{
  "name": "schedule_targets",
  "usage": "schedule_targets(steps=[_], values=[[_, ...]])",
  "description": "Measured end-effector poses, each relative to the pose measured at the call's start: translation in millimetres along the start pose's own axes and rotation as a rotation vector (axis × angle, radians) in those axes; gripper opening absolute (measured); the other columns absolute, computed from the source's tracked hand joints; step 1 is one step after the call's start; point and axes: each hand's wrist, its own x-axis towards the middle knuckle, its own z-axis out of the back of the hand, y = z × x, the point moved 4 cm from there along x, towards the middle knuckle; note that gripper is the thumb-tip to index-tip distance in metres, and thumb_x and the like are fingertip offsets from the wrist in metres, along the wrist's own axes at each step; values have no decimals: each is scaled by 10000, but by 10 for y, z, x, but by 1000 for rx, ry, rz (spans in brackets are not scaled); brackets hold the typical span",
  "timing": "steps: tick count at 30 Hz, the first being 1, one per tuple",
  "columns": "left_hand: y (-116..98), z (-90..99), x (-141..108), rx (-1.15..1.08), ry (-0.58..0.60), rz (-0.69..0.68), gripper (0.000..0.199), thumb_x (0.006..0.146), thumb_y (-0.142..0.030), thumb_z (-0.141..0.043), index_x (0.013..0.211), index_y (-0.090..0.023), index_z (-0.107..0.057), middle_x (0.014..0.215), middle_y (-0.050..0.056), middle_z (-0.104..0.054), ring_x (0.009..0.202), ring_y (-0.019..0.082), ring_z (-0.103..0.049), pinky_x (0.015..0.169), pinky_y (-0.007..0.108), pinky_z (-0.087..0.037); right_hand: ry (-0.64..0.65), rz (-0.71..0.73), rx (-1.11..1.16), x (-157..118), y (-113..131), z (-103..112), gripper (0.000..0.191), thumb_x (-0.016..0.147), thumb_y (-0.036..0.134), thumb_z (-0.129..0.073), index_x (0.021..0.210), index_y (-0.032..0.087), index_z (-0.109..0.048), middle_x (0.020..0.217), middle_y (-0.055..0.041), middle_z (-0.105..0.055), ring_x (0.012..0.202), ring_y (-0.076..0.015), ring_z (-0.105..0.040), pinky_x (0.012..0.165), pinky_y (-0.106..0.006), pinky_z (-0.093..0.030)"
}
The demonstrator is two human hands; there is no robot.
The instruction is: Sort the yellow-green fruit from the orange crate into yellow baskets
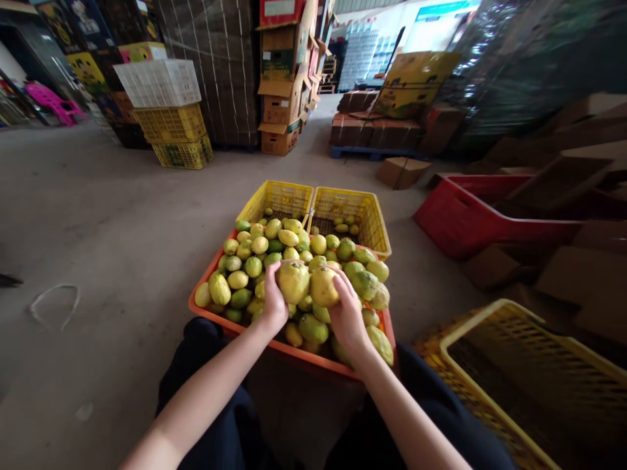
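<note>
Two yellow-green fruits [293,281] are in our hands, just above the heaped fruit [253,266] in the orange crate [208,274]. Our left hand [275,297] curls round one from the side; our right hand [347,310] grips the other (a yellower one [324,286], with a dark spot on top). Beyond the heap we see two yellow baskets [274,196] side by side, each with a few fruits inside. A larger yellow basket [490,391] is at our right.

L hand [277,299] w/ yellow-green fruit [293,282]
</note>
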Motion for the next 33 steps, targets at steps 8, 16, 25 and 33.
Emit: schedule_targets(steps=[8, 16, 25, 33], values=[[40, -31, -174, 156, 356, -72, 203, 824, -316, -589, 681, -239, -713, 924, 88, -811, 1208, 350, -694, 1014, 397, -554, -136, -118, 164, -59, 35, 82, 387, 824, 627, -637, 789, 275, -792, 933, -45, -803, 1023, -302, -750, 1034, -460, -569], [47, 10, -162, 111, 356, 15, 224, 859, -204, -576, 834, -235, -796, 983, 75, -830, 1215, 355, -705, 1013, 409, -557, -156, -118, 135, -125, 73, 69, 350, 803, 596, -623, 742, 290, -782, 872, -56, -804, 976, -309, -764, 969, -454, -599], [37, -61, -72, -12, 96, 185, 308, 910, -248, -537, 1047, -186, -805, 939, 59, -836, 1066, 285, -778, 950, 344, -600, -163, -333, 207, -74, -67, 11, 388, 757, 665, -735, 777, 277, -728, 761, -51, -786, 915, -331, -786, 751, -447, -671], [58, 141, 134, 34, -158, 510, 185, 953, -339, -595, 1070, -270, -721, 993, 32, -804, 1048, 271, -767, 834, 370, -632, -127, -534, 234, 40, -284, 97, 351, 686, 444, -895, 906, 304, -659, 832, -4, -791, 778, -277, -768, 632, -453, -690]])
